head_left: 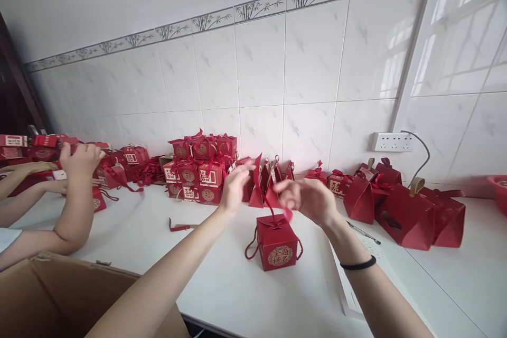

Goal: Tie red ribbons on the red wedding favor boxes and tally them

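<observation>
A small red gift box [277, 245] with gold lettering and twisted cord loops at its sides stands upright on the white table. From its top rises a dark red ribbon [258, 182]. To the left of that ribbon is my left hand [236, 186], fingers stretched out and holding nothing I can see. My right hand [307, 199], a black band at its wrist, is above the box on the right. Its fingers are bent and blurred, closed around the ribbon's other part, which hangs as a bright loop beneath them.
Stacked red boxes [200, 174] stand by the tiled wall. Taller red bags [406, 216] are at right, near a pen [364, 233] and a white sheet [356, 280]. A cardboard box [59, 290] is at front left; another person's hand [81, 161] is beyond it.
</observation>
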Motion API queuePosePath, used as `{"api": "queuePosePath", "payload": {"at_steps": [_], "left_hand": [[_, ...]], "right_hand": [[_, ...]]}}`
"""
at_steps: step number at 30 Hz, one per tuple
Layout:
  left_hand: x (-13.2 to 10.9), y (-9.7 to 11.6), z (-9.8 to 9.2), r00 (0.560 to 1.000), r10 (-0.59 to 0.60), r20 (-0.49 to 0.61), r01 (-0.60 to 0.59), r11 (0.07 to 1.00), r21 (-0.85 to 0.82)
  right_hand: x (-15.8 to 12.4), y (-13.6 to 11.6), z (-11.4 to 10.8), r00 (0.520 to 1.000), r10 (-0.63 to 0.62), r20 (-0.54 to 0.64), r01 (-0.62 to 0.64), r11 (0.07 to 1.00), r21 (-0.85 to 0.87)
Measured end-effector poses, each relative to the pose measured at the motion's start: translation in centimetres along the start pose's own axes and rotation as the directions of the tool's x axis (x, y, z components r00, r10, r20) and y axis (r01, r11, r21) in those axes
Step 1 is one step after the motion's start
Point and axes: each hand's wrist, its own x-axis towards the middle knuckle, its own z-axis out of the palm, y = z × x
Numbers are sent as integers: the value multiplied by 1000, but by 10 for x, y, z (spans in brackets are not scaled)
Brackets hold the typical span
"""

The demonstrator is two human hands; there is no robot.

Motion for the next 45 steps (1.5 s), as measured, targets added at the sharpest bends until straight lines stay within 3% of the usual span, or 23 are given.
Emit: {"api": "queuePosePath", "payload": {"at_steps": [2, 3, 4, 6, 8, 11, 17, 20, 24, 29, 32, 36, 41, 45], "left_hand": [[-14, -12, -4, 976, 130, -177, -62, 936, 347], [-23, -21, -5, 965, 189, -182, -71, 857, 511], [-34, -31, -6, 971, 211, -117, -89, 764, 639], [-55, -51, -7, 990, 126, 69, -131, 599, 790], [-70, -66, -8, 979, 53, 198, -198, 495, 846], [-77, -76, -8, 951, 0, 310, -279, 429, 859], [-72, -73, -11, 938, -26, 347, -314, 363, 877], [-72, -74, -11, 924, -28, 382, -351, 337, 874], [-70, -74, -12, 906, -70, 417, -376, 318, 870], [-68, -70, -11, 904, -98, 417, -343, 418, 841], [-70, -69, -8, 920, -96, 379, -285, 501, 817], [-72, -69, -6, 937, -104, 333, -234, 519, 822], [-70, -73, -7, 921, -123, 370, -250, 543, 802], [-68, -79, -4, 916, -172, 362, -216, 549, 807]], "right_hand": [[-4, 9, -9, 996, 58, 72, -42, 977, -209], [-4, 16, -12, 993, 79, 83, -51, 953, -300], [-4, 24, -13, 992, 91, 82, -55, 927, -371], [-1, 42, -11, 990, 108, 95, -52, 884, -464], [3, 58, -7, 983, 122, 140, -25, 834, -552], [6, 71, -3, 958, 146, 246, 39, 784, -619], [7, 65, -4, 864, 278, 421, 60, 773, -632], [4, 62, 3, 851, 333, 407, 27, 745, -666], [3, 62, 10, 880, 307, 362, 42, 709, -704], [0, 59, 11, 902, 294, 317, 28, 693, -721], [-3, 57, 17, 862, 413, 294, -116, 726, -678], [-7, 57, 29, 769, 578, 271, -400, 767, -502], [-12, 65, 33, 737, 624, 260, -493, 759, -426], [-12, 65, 32, 708, 663, 243, -470, 699, -538]]}}
